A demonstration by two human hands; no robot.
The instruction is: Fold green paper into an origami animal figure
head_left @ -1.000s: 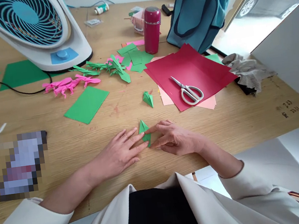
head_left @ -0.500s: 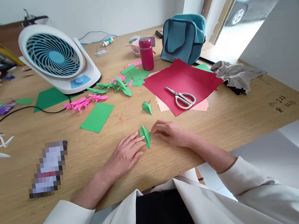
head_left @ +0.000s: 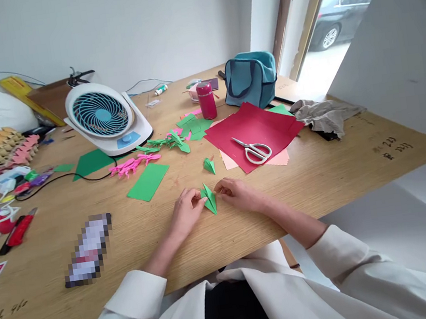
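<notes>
A small folded green paper (head_left: 210, 199), pointed at top and bottom with a crease down its middle, lies on the table between my hands. My left hand (head_left: 187, 211) pinches its left edge with thumb and curled fingers. From the other side my right hand (head_left: 240, 193) has its thumb and fingertips closed at the paper's right edge. Just beyond, a second folded green piece (head_left: 209, 165) sits apart from both hands. A flat green sheet (head_left: 148, 182) rests to the left of it.
White-handled scissors (head_left: 256, 152) lie on red sheets (head_left: 279, 128) at right. Behind stand a red flask (head_left: 207, 101), a teal bag (head_left: 250, 81) and a white fan (head_left: 105, 118). Pink paper pieces (head_left: 129, 166) and green ones (head_left: 175, 140) lie near the fan. A pixelated object (head_left: 88, 250) is at left.
My left hand has gone from lying flat with fingers stretched over the paper to pinching its left edge. My right fingers have come in against the right edge. The camera view has shifted.
</notes>
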